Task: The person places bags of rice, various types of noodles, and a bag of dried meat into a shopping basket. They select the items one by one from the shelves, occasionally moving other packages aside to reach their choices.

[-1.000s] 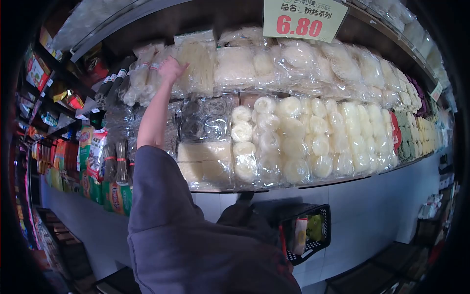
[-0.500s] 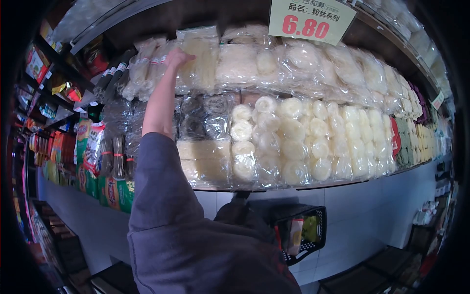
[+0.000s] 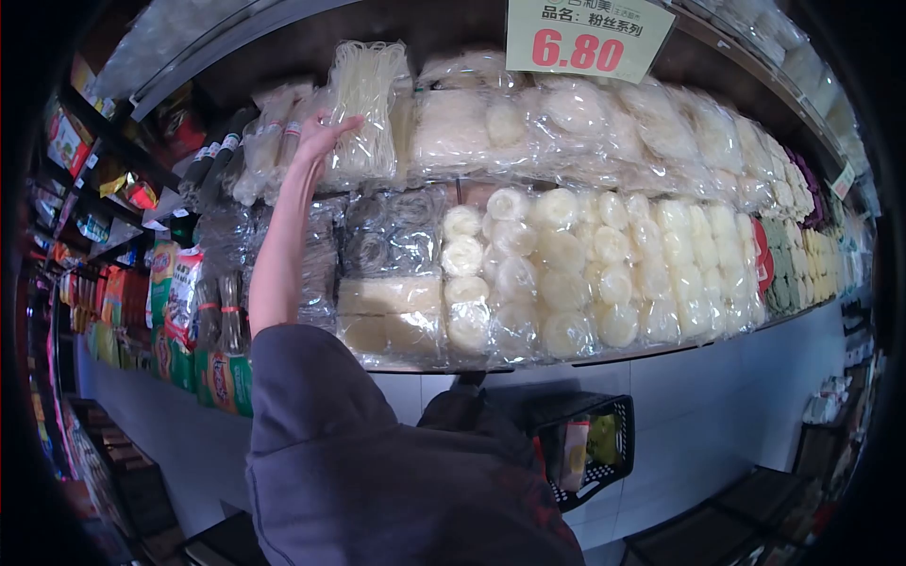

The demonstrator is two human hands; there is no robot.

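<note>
- To the far left of the noodle packet (image 3: pixel 366 113), and lower, green bags (image 3: pixel 226 382) are stacked beneath dark bundles (image 3: pixel 229 311) tied with red bands.
- Nearer its left side, clear packs with printed bands (image 3: pixel 274 141) are laid out.
- At its left edge, the packet is gripped by the left hand (image 3: pixel 326 137), with the thumb laid across the clear wrap.
- The noodle packet itself is held upright at the back row of the display, its top raised above the neighbouring packs.
- Below it, dark noodle packs (image 3: pixel 392 231) are set out, with flat pale blocks (image 3: pixel 392 302) in front.
- To its right and lower, round noodle packs (image 3: pixel 566 264) are lined up in columns.
- Well to its right and higher, a price sign (image 3: pixel 585 38) marked 6.80 is displayed.
- Far below and right, a black basket (image 3: pixel 625 436) is seen, holding packaged goods; the right hand's state cannot be told.
</note>
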